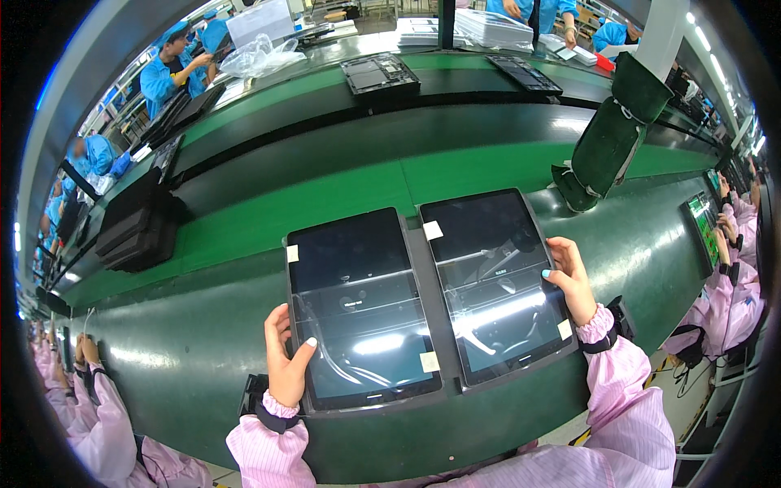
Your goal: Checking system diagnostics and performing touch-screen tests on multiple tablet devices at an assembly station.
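Head cam: left tablet point(358, 268) is gripped by its outer edge, just right of the left hand point(286, 366); right tablet point(488, 281) is held likewise, just left of the right hand point(572, 281). Probably light, stiff, slick, crackable, so edges are best held. Tiny screen text point(352, 304) can't be made out; pale stickers point(429, 362) look blank.

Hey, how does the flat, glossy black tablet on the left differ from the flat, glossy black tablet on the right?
The left flat, glossy black tablet sits slightly lower in the picture than the right flat, glossy black tablet. The left hand is at the left tablet's left edge; the right hand is at the right tablet's right edge. Both lie screen up, with two pale square stickers.
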A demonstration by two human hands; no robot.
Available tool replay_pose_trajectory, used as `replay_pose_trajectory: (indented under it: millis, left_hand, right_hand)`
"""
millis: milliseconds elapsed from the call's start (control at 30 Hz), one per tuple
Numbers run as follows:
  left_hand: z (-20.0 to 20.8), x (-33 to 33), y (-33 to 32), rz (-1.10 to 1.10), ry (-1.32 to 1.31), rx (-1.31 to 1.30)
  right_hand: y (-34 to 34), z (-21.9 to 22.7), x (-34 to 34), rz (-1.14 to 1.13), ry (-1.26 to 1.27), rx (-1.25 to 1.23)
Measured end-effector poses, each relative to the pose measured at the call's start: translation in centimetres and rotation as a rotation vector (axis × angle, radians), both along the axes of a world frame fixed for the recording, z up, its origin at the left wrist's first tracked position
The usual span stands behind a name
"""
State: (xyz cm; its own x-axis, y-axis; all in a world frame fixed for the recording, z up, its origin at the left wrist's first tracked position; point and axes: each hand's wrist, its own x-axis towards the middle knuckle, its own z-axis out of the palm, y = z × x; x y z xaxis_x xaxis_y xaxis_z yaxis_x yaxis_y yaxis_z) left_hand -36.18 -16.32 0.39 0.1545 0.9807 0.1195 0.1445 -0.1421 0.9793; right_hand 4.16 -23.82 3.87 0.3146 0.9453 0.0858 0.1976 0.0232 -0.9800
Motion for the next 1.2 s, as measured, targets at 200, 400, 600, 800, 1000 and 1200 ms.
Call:
replay_pose_trajectory:
  millis: [200,400,600,800,1000,1200]
  left_hand:
    - [-0.1,0.0,0.0,-0.002,0.001,0.006]
    - [-0.3,-0.2,0.2,-0.041,0.027,-0.001]
    - [1.4,-3.6,0.7,-0.443,-0.104,-0.125]
    - [1.5,-3.8,0.7,-0.592,0.19,-0.081]
    - [1.0,-3.8,0.8,-0.483,-0.026,-0.175]
    - [0.4,-1.6,0.2,-0.124,-0.069,-0.144]
  right_hand:
    - [0.0,0.1,0.0,0.002,0.013,-0.005]
    - [-0.1,0.1,0.4,0.013,0.005,0.0]
    - [-1.2,2.4,-2.1,-0.018,-0.495,0.194]
    - [-4.0,4.1,-6.5,0.572,-0.654,0.264]
    - [-3.7,3.9,-7.6,0.781,-0.948,0.313]
    - [-2.9,4.0,-3.2,-0.042,-0.686,0.36]
